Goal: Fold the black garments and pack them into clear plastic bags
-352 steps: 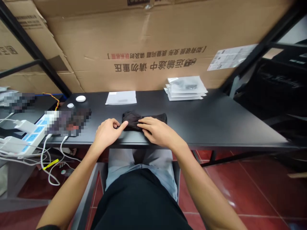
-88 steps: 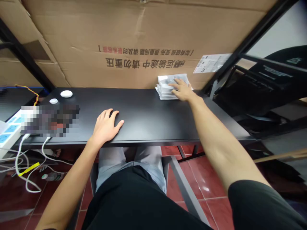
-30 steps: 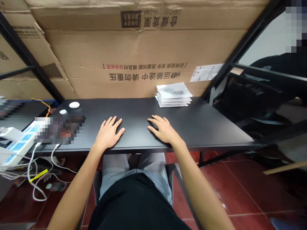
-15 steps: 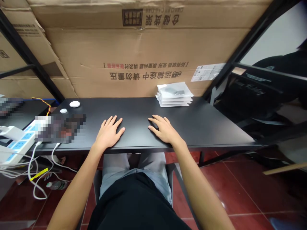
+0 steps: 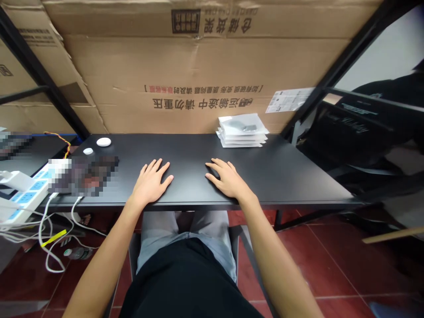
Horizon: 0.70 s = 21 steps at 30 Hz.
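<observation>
My left hand (image 5: 150, 182) lies flat on the black table (image 5: 285, 172) near its front edge, fingers spread and holding nothing. A little to its right, my right hand (image 5: 225, 179) rests palm down in the same way, also with nothing in it. A stack of clear plastic packets (image 5: 242, 130) sits at the back of the table, beyond my right hand and apart from it. The top packet holds something dark.
A large cardboard box (image 5: 198, 70) stands along the back of the table. Two small white round things (image 5: 104, 141) lie at the back left. A white power strip (image 5: 20, 198) with cables hangs off the left end. Black metal frame posts (image 5: 331, 75) rise on the right.
Since the earliest frames the dark cloth and the flat bag are gone from the table, and my right hand came back from the packet stack. Over the last second both hands stay still.
</observation>
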Each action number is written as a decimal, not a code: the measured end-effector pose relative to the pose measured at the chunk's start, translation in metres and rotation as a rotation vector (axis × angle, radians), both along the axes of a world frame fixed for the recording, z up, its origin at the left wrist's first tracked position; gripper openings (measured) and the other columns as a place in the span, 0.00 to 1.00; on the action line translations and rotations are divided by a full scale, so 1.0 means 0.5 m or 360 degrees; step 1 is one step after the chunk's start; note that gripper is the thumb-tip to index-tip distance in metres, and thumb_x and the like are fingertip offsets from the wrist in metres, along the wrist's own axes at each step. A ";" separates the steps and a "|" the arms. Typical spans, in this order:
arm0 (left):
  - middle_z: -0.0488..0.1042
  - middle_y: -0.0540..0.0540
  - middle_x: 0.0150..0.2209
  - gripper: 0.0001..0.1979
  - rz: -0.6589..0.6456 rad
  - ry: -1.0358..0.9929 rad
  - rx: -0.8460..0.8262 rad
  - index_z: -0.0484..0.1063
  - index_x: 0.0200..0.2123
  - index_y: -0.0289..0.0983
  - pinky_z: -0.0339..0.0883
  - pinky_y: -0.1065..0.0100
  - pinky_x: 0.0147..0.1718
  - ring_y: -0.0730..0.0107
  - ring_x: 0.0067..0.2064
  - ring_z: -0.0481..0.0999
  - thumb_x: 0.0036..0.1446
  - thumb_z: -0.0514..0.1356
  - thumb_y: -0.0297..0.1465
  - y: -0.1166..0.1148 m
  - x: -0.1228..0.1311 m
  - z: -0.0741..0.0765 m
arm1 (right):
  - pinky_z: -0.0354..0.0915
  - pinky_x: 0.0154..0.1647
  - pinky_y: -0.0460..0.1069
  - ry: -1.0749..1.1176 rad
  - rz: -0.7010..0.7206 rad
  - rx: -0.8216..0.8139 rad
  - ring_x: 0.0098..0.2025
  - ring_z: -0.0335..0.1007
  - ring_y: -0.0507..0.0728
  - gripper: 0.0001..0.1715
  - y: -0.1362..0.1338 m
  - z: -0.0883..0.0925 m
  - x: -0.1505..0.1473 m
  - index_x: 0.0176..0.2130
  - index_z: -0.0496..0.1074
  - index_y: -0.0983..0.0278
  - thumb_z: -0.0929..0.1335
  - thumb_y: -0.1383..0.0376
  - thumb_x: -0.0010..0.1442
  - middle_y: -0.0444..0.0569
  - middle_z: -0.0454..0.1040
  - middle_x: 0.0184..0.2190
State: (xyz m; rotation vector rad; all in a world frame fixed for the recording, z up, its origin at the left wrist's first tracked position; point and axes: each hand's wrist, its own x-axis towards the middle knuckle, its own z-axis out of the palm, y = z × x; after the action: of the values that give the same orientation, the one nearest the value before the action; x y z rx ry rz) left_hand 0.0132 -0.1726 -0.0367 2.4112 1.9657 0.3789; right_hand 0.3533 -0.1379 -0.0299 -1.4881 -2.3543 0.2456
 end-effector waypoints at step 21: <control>0.57 0.41 0.85 0.36 -0.0001 -0.0018 0.0000 0.63 0.83 0.45 0.50 0.40 0.83 0.46 0.86 0.54 0.81 0.49 0.53 0.001 -0.002 -0.002 | 0.47 0.85 0.77 -0.0008 0.0003 0.0012 0.84 0.57 0.70 0.33 0.001 -0.004 0.003 0.76 0.72 0.56 0.63 0.47 0.82 0.61 0.65 0.81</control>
State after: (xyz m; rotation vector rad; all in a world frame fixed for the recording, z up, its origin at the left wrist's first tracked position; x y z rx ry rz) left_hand 0.0124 -0.1720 -0.0376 2.4041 1.9608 0.3918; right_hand 0.3549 -0.1377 -0.0320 -1.4845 -2.3584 0.2334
